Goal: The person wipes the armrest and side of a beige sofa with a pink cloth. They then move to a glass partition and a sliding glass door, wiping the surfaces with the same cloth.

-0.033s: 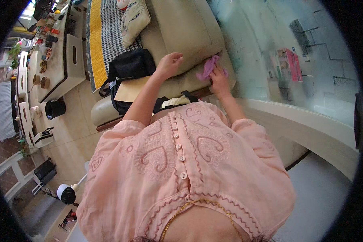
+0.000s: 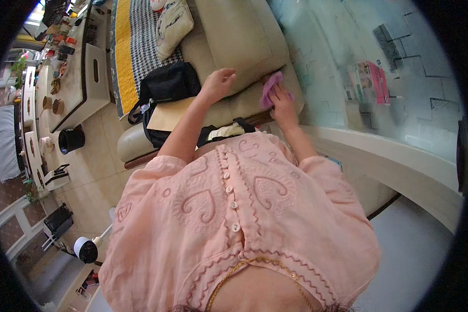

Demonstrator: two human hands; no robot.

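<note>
My right hand [image 2: 282, 107] presses a bunched purple cloth [image 2: 268, 94] onto the beige leather sofa [image 2: 247, 101], close to the sofa's right edge. Its fingers bend over the cloth and cover part of it. Over the sofa, to the left, my left hand [image 2: 218, 85] is raised with loosely bent fingers and nothing visible in it. A black bag [image 2: 170, 83] lies left of that hand. Under my left forearm there is a flat tan sheet [image 2: 167, 115], partly hidden by the arm.
A patterned cushion [image 2: 174, 28] and a yellow, black and white throw [image 2: 124, 52] cover the sofa's far left. At the right stands a frosted glass panel [image 2: 338, 62] with a pale curved ledge [image 2: 385, 151]. A cluttered counter [image 2: 73, 99] and a black bin [image 2: 71, 141] are left.
The purple cloth is bunched more tightly under my right hand, its left end drawn in. My left hand has hardly moved.
</note>
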